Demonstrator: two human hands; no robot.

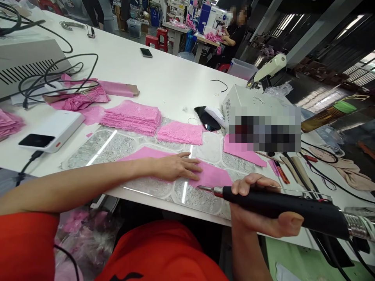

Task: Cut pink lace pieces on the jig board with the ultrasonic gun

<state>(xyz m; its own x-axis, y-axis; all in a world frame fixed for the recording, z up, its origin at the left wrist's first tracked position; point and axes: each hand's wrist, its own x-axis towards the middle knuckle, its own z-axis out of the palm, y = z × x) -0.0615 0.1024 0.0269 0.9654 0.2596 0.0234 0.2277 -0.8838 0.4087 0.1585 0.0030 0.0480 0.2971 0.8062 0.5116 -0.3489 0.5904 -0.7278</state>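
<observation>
My left hand lies flat with fingers stretched out, pressing a pink fabric piece onto a patterned glass plate. My right hand is wrapped around a black handheld cutting tool. Its metal tip touches the near edge of the pink piece. Behind my hands sit a tall stack of pink lace pieces and a smaller stack. Another pink piece lies to the right.
A white power bank with a phone rests at left, near cables and a grey machine. A white control box stands at right beside a black phone. Tools and cords lie at far right. A person sits at sewing machines in the background.
</observation>
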